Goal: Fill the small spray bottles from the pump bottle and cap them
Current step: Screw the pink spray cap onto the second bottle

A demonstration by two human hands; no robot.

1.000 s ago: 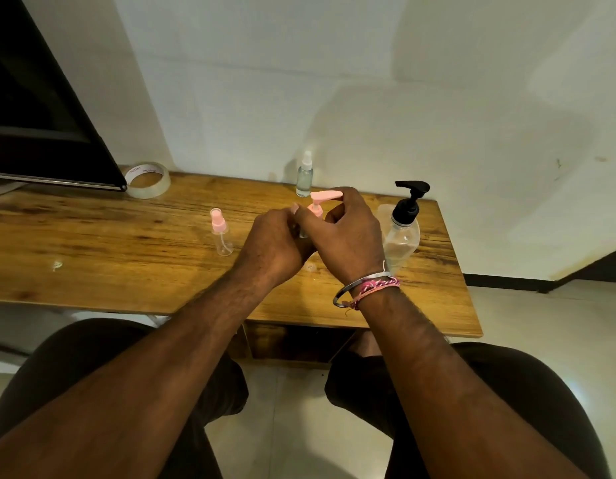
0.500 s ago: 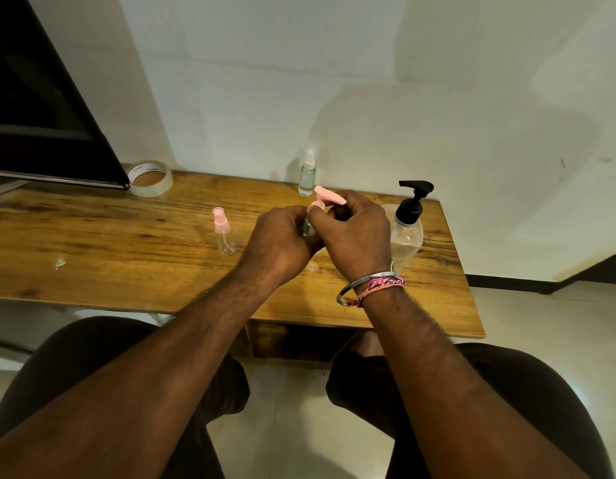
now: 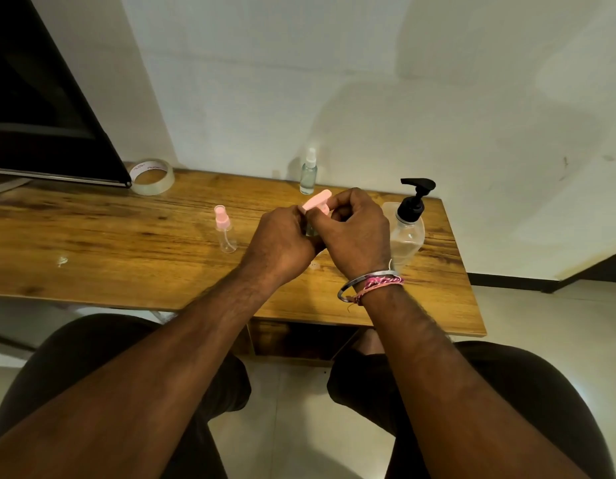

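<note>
Above the middle of the wooden tabletop (image 3: 127,243), the left hand (image 3: 279,243) curls round a small clear bottle (image 3: 311,230), mostly hidden. The right hand (image 3: 355,233) pinches its pink pump top (image 3: 315,203). The clear black-pumped bottle (image 3: 407,233) stands just right, near the tabletop's right edge. A pink-capped spray bottle (image 3: 224,229) stands left, a white-capped one (image 3: 308,172) by the wall; bare wood lies left.

Small bottle mostly hidden between the two hands

The left hand (image 3: 279,242) and right hand (image 3: 351,233) cover the held small bottle (image 3: 311,231), leaving only a sliver and its pink pump top (image 3: 315,203); its fill level cannot be told. The monitor (image 3: 40,108) is cut by the left edge, and the pump bottle (image 3: 408,233) is partly behind the right hand.
</note>
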